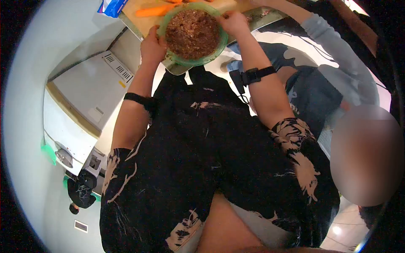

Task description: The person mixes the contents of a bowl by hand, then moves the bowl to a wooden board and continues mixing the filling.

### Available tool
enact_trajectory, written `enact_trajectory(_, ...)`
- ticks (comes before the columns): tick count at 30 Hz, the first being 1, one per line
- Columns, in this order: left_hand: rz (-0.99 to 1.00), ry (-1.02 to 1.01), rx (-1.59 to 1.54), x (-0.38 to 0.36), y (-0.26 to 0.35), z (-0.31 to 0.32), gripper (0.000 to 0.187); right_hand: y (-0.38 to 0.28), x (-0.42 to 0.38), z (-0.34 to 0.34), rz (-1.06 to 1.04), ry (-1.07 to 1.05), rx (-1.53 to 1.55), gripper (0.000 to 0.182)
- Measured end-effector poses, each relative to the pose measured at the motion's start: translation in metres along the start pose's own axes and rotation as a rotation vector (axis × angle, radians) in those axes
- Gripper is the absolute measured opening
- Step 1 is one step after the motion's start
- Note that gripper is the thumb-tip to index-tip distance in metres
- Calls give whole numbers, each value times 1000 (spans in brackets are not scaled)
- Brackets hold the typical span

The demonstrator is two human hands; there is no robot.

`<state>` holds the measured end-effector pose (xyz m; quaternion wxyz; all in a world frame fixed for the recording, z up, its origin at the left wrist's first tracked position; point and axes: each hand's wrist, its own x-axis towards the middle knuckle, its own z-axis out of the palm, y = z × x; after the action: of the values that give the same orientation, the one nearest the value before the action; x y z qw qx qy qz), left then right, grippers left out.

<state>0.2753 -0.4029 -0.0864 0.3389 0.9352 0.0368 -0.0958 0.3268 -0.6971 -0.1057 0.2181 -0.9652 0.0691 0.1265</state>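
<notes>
1. the bowl (195, 62), green and see-through, is held by both hands at the near edge of the table (137, 24); whether it is lifted or rested there cannot be told.
2. its left rim is grasped by the left hand (152, 47), with the thumb side turned up.
3. its right rim is grasped by the right hand (234, 23), set a little farther forward.
4. the bowl is filled with a brown, crumbly mix (193, 33).
5. beyond the bowl, carrots (152, 11) are laid on the table, and a blue packet (111, 7) is seen at its left corner.
6. a band (138, 99) is worn on the left forearm, and a strapped device (252, 76) on the right.
7. at the right, a grey sleeve (337, 50) of another person is stretched toward the table.
</notes>
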Motion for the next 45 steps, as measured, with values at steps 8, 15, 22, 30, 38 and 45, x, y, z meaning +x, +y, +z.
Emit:
enact_trajectory(8,153,76,78,37,-22,35,40,-11,9,-12,174,2,-79,45)
enact_trajectory(15,116,71,-40,32,2,23,40,-27,-25,7,-219,352,-213,44)
enact_trajectory(22,284,-32,19,13,25,15,31,-79,-40,38,-358,-447,-296,36)
enact_trajectory(30,144,-138,136,0,6,11,35,-84,-1,51,-329,-327,-260,44)
enact_trajectory(38,114,-143,219,12,0,25,41,-54,-28,57,-270,78,-236,43)
enact_trajectory(45,57,-132,-137,21,-13,35,32,-60,-53,37,-10,-315,-470,34)
